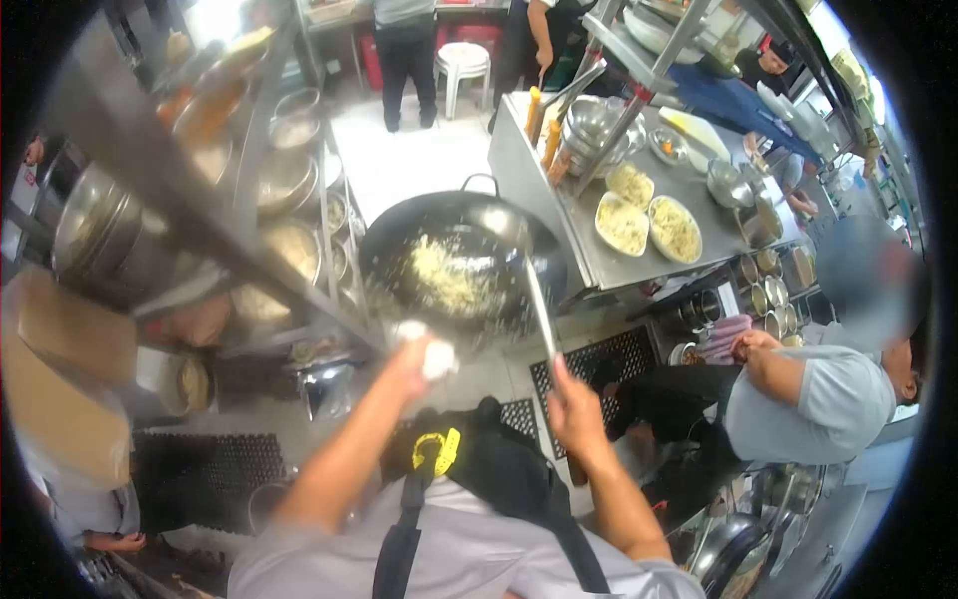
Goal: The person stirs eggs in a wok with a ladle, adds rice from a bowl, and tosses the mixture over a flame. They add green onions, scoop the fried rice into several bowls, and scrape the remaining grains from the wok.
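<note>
My left hand [405, 367] is closed around a folded white cloth [438, 359] at the near side of a large black wok [394, 228]. Pale yellow food in small pieces, looking like fried rice or noodles [451, 282], lies blurred in the wok, with bits scattered around it. My right hand [576, 409] grips the long metal handle of a wok ladle [540, 299], whose far end reaches over the wok's right side. The ladle's bowl does not show clearly. A loop handle [480, 183] stands on the wok's far rim.
Right of the wok, a steel counter [589, 272] holds white dishes of similar food [675, 230] and metal bowls [591, 125]. A shelf rack with bowls [289, 185] stands at left. A co-worker [798, 404] is close on my right. White stools [462, 62] stand ahead.
</note>
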{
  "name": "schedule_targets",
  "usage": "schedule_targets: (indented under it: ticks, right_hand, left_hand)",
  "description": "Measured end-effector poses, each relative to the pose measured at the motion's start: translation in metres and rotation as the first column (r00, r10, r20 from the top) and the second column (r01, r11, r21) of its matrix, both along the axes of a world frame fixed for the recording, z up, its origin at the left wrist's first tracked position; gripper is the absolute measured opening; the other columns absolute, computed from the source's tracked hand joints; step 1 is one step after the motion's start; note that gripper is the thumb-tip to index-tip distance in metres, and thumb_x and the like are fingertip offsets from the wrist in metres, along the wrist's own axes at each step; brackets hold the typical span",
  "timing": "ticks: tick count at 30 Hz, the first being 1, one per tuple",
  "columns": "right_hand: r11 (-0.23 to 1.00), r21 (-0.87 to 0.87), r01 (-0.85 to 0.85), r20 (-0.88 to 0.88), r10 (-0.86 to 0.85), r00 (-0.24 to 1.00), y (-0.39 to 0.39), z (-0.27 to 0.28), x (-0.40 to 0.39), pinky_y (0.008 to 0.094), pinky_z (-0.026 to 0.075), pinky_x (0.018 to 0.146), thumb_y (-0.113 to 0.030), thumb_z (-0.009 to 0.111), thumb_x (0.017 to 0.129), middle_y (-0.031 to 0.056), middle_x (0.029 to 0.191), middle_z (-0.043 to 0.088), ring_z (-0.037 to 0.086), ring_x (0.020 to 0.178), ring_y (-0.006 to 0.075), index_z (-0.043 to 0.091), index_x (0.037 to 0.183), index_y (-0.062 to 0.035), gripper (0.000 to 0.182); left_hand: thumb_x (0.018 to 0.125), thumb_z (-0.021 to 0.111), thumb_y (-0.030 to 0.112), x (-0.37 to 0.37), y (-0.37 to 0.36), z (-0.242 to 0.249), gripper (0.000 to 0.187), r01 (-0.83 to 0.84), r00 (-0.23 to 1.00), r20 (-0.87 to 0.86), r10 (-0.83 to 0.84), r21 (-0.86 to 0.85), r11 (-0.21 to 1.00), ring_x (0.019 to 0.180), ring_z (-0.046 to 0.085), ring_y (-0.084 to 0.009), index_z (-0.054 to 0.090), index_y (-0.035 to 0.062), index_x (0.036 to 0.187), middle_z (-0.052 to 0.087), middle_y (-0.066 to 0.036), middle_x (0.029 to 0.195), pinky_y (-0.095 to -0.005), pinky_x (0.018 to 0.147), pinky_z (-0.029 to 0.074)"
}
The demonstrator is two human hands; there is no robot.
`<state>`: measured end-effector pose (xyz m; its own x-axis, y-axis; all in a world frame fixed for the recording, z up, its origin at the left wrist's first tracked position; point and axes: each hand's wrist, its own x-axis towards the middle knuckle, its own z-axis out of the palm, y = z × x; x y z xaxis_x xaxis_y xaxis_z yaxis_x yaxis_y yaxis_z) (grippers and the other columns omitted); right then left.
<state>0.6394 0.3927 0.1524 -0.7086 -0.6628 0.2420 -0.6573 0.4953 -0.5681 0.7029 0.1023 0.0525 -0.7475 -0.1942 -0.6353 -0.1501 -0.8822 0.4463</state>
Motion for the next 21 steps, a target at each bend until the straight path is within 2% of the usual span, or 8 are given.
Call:
schedule_targets:
  ticks: [7,9,10,15,16,17,19,21]
  right_hand:
    - [0.966,-0.162,0.200,0.612,-0.061,0.788,-0.001,0.043,0.015,0.0261,0.052,0.069,0.000,0.059,0.082,0.0178,0.114,0.064,0.065,0.078,0.0172,0.040,0.137,0.0061,0.058]
    - [0.974,0.059,0.220,0.709,-0.196,0.677,-0.014,0.049,0.005,0.0247,0.051,0.059,-0.005,0.059,0.083,0.0201,0.108,0.065,0.063,0.071,0.0109,0.043,0.136,0.0016,0.056]
    - [0.974,0.070,0.217,0.702,-0.202,0.683,-0.027,0.054,0.001,0.0266,0.051,0.059,-0.007,0.059,0.083,0.0193,0.103,0.066,0.062,0.069,0.0123,0.043,0.136,0.0017,0.056]
    - [0.987,-0.046,0.156,0.178,-0.146,0.973,-0.026,0.057,-0.004,0.0378,0.051,0.070,-0.005,0.058,0.081,0.0216,0.088,0.067,0.066,0.072,0.0342,0.045,0.132,0.0045,0.053]
    - [0.958,0.179,0.224,0.316,-0.271,0.909,-0.031,0.087,0.003,0.0394,0.051,0.073,-0.004,0.058,0.080,0.0258,0.090,0.065,0.065,0.079,0.0414,0.046,0.131,0.0039,0.053]
    - [0.987,0.051,0.154,0.133,-0.159,0.978,-0.022,0.069,0.000,0.0410,0.051,0.071,-0.004,0.058,0.079,0.0272,0.088,0.064,0.063,0.076,0.0441,0.044,0.132,0.0045,0.056]
    - [0.972,0.181,0.149,0.038,-0.158,0.987,-0.029,0.034,-0.013,0.0353,0.051,0.059,-0.006,0.060,0.079,0.0200,0.073,0.062,0.061,0.056,0.0238,0.046,0.132,0.0025,0.056]
    - [0.995,-0.024,0.092,0.469,-0.070,0.880,-0.068,0.036,-0.020,0.0312,0.048,0.049,-0.006,0.061,0.079,0.0146,0.070,0.061,0.057,0.050,0.0181,0.044,0.133,0.0027,0.057]
  left_hand:
    - [0.089,0.050,0.008,0.036,0.030,0.013,0.009,-0.063,0.998,-0.028,0.064,0.040,0.997,0.066,0.063,-0.0255,0.057,0.0035,0.094,0.062,-0.013,0.080,-0.0418,0.053,0.054]
    - [0.088,0.050,0.006,0.035,0.024,-0.021,0.009,-0.062,0.993,0.108,0.050,0.107,0.992,0.065,0.063,-0.0255,0.055,0.0004,0.092,0.061,-0.014,0.080,-0.0420,0.054,0.054]
    - [0.086,0.050,0.005,0.025,0.015,-0.030,0.009,-0.031,0.995,-0.096,0.040,0.093,0.995,0.066,0.063,-0.0262,0.055,-0.0015,0.089,0.062,-0.015,0.079,-0.0435,0.056,0.054]
    - [0.083,0.050,0.001,0.060,0.041,0.017,0.009,0.010,0.996,0.087,0.005,-0.162,0.987,0.064,0.066,-0.0305,0.054,-0.0039,0.090,0.061,-0.016,0.076,-0.0444,0.056,0.058]
    - [0.082,0.052,0.002,0.073,0.048,0.004,0.011,0.048,0.988,0.156,-0.007,-0.256,0.966,0.067,0.067,-0.0271,0.057,-0.0037,0.091,0.064,-0.014,0.078,-0.0395,0.056,0.056]
    - [0.081,0.054,0.004,0.092,0.043,-0.016,0.010,0.321,0.946,0.251,-0.203,-0.656,0.683,0.068,0.066,-0.0218,0.061,-0.0027,0.084,0.067,-0.012,0.080,-0.0342,0.059,0.054]
    - [0.080,0.057,0.009,0.100,0.054,-0.032,0.013,0.171,0.979,0.068,-0.192,-0.788,0.591,0.069,0.064,-0.0172,0.062,-0.0024,0.076,0.068,-0.009,0.076,-0.0324,0.061,0.050]
    - [0.080,0.056,0.011,0.096,0.059,-0.062,0.015,0.286,0.958,0.214,-0.190,-0.746,0.602,0.069,0.064,-0.0174,0.061,-0.0030,0.076,0.068,-0.009,0.075,-0.0325,0.062,0.050]
